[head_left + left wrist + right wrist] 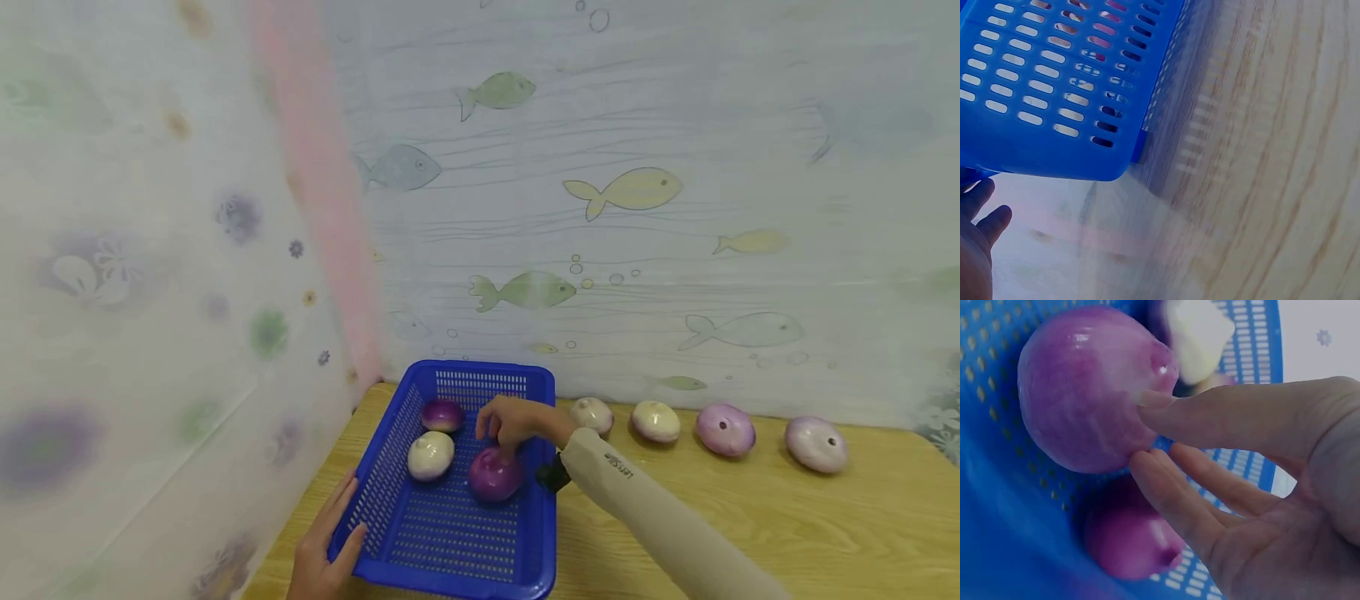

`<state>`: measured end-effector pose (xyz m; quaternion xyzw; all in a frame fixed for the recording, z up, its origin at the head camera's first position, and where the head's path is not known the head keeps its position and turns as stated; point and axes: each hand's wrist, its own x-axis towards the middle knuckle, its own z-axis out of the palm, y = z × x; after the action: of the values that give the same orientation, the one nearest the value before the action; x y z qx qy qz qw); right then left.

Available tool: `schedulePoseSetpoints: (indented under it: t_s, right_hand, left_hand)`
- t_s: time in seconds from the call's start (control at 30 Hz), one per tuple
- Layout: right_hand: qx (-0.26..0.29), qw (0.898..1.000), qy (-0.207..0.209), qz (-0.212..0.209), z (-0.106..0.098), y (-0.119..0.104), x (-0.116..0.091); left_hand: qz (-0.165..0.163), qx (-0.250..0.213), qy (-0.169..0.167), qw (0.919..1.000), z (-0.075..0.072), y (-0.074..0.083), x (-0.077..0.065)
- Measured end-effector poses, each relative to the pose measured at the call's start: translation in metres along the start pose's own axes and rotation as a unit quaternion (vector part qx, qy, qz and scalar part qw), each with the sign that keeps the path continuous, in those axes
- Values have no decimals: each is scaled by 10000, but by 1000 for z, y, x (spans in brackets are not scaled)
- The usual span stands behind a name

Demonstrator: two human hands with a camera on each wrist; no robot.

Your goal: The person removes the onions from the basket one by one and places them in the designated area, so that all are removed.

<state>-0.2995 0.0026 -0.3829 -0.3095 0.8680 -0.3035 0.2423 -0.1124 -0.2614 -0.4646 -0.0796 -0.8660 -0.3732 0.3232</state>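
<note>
A blue plastic basket (448, 586) stands on the table. Inside it, my right hand (513, 419) reaches over a purple onion (495, 477). In the right wrist view, the thumb (1166, 409) touches a large purple onion (1085, 394), and the other fingers extend loosely below. A second purple onion (1132, 537) sits beneath. On the basket's left side are a white onion (431, 456) and a purple-and-white onion (442, 415). My left hand (327, 546) rests at the near left rim, fingers straight and thumb spread; part of it is hidden in the left wrist view.
Several onions stand in a row to the right of the basket: two whitish ones (592, 414) nearer it, then a purple one (725, 430) and a pale purple one (817, 444). A patterned wall covering (637, 333) rises behind the wooden table (750, 508).
</note>
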Motion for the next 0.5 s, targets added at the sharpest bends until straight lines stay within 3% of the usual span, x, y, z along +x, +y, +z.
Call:
schedulePoseSetpoints:
  t_s: [0.27,0.5]
  right_hand:
    - [133,9975,-675,150,17,-9,3]
    - [1051,9869,-1168,371,26,-8,4]
  left_hand:
    - [36,-58,26,10000,1,-1,0]
    - [35,-120,12,9999,1,-2,0]
